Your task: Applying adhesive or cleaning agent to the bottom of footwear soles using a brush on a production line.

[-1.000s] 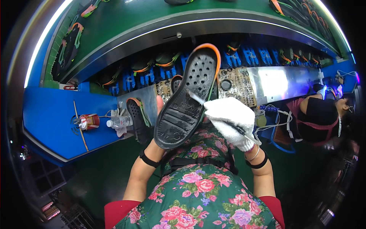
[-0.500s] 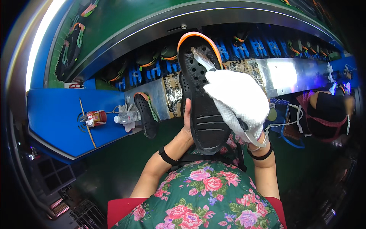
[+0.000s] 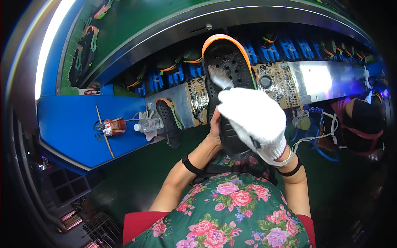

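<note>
My left hand (image 3: 214, 128) grips a black shoe sole with an orange rim (image 3: 226, 62) from behind, holding it upright with the tread facing me. My right hand (image 3: 254, 120), in a white knit glove, lies over the sole's lower half and holds a small brush (image 3: 218, 77) whose pale bristles touch the tread near the toe. The left hand's fingers are mostly hidden behind the sole.
A second black sole (image 3: 169, 120) lies on the bench edge to the left. Beside it stand a clear plastic bottle (image 3: 148, 125) and a small red can (image 3: 112, 126) on the blue table (image 3: 70, 120). More soles ride blue holders (image 3: 269, 51) beyond. A seated person (image 3: 359, 124) is at right.
The sole has been lifted higher and turned more upright. My gloved right hand has moved up over its lower half, with the brush now on the tread near the toe.
</note>
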A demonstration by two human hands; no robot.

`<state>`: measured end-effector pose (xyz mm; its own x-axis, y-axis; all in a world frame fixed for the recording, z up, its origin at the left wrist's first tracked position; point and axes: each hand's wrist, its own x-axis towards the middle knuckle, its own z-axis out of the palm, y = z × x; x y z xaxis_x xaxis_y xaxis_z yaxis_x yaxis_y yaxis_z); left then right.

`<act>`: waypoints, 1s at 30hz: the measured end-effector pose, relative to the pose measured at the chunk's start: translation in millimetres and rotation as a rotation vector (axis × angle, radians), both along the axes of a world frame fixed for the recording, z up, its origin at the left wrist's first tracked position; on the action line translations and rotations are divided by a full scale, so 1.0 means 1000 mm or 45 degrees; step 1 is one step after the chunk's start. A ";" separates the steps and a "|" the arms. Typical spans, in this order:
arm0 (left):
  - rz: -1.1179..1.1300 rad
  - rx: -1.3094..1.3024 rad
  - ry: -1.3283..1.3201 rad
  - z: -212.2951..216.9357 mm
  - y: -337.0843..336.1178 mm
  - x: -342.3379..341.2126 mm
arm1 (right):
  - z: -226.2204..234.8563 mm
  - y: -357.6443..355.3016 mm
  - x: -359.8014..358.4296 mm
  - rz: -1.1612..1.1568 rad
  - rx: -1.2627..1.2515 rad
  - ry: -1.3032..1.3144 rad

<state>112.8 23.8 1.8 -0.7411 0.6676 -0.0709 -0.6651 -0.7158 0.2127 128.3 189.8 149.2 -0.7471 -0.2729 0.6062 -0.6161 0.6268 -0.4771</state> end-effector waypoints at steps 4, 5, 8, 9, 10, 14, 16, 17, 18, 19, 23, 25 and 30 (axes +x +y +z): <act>-0.057 -0.031 -0.004 -0.001 -0.007 -0.005 | -0.010 -0.002 -0.002 0.069 -0.344 -0.117; -0.076 0.166 -0.073 -0.004 -0.009 -0.007 | -0.014 0.004 -0.006 0.020 -0.341 -0.048; 0.002 -0.183 0.000 0.012 -0.009 -0.014 | -0.018 0.004 -0.004 0.022 -0.158 -0.017; -0.027 -0.361 0.013 0.018 -0.006 -0.018 | -0.021 -0.003 0.002 0.013 -0.079 -0.079; -0.065 -0.318 -0.037 0.020 -0.005 -0.021 | -0.029 -0.011 0.004 0.079 -0.272 -0.150; 0.077 0.180 -0.121 0.014 -0.008 -0.027 | -0.026 -0.009 -0.001 0.157 -0.470 -0.122; 0.173 0.312 -0.241 0.037 0.003 -0.034 | -0.030 -0.004 -0.006 0.067 -0.468 -0.061; 0.168 0.310 -0.245 0.042 0.004 -0.036 | -0.033 -0.007 -0.002 0.061 -0.470 -0.064; 0.097 0.082 -0.026 0.046 0.003 -0.038 | -0.035 -0.011 0.002 0.080 -0.361 -0.106; 0.024 -0.145 0.194 0.047 0.003 -0.039 | -0.038 -0.014 0.005 0.099 -0.252 -0.148; -0.016 0.217 0.027 0.039 0.009 -0.042 | -0.036 -0.013 0.011 0.254 -0.553 -0.259; 0.083 0.188 -0.084 0.050 0.013 -0.040 | -0.032 -0.005 0.005 0.140 -0.507 -0.152; -0.136 0.372 0.066 0.034 0.009 -0.059 | -0.045 -0.026 0.014 0.247 -0.782 -0.450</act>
